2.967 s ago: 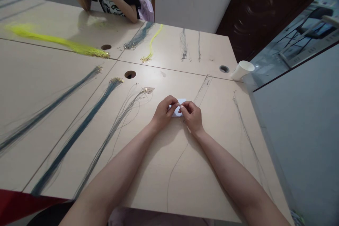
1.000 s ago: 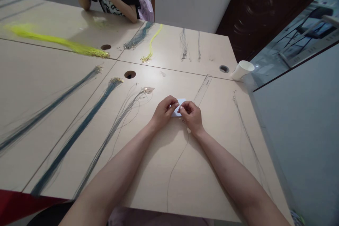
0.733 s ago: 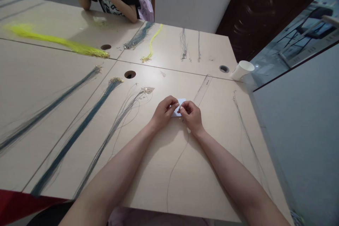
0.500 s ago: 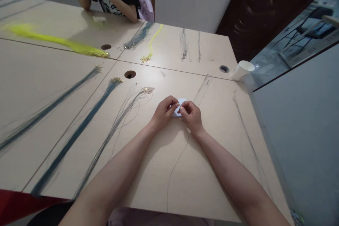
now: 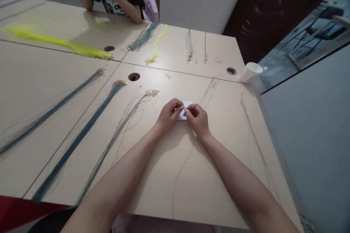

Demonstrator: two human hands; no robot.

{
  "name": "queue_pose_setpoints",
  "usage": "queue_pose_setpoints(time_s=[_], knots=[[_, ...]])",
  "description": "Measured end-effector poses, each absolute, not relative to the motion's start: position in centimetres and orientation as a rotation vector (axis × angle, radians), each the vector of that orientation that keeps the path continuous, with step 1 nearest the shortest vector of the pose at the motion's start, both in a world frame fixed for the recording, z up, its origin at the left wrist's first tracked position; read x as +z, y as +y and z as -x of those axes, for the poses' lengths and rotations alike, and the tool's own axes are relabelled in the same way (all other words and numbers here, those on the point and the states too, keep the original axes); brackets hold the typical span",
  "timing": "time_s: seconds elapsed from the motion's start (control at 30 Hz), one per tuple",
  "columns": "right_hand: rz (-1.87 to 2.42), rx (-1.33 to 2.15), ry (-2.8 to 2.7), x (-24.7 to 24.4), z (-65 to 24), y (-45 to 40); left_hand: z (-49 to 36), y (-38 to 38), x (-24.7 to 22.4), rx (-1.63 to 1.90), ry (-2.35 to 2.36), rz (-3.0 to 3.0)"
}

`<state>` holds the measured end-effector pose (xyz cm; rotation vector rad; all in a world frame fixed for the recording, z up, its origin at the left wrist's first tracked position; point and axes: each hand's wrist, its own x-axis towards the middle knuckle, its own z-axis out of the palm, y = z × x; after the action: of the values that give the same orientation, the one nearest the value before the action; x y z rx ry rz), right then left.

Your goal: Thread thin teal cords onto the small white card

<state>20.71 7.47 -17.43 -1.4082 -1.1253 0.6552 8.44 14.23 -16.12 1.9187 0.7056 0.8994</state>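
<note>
The left hand (image 5: 170, 116) and right hand (image 5: 198, 118) pinched their fingertips together, nearly meeting over a white card (image 5: 181, 117). Whatever they gripped was too small to tell.

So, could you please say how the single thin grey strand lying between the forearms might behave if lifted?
The thin grey strand probably weighs very little, being so fine. It likely flexes easily, given its loose curve across the pale wood-look table.
</note>
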Motion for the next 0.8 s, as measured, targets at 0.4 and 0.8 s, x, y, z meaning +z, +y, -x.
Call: queue_pose_setpoints(time_s=[0.4,0.8], knots=[[1.413,0.678,-1.122,-17.22,-20.65,7.34,-8.46,14.20,-16.19,0.895,0.710,-1.913],[1.436,0.663,-1.142,-17.39,-20.70,7.38,-8.47,14.26,-16.21,0.889,0.703,-1.937]])
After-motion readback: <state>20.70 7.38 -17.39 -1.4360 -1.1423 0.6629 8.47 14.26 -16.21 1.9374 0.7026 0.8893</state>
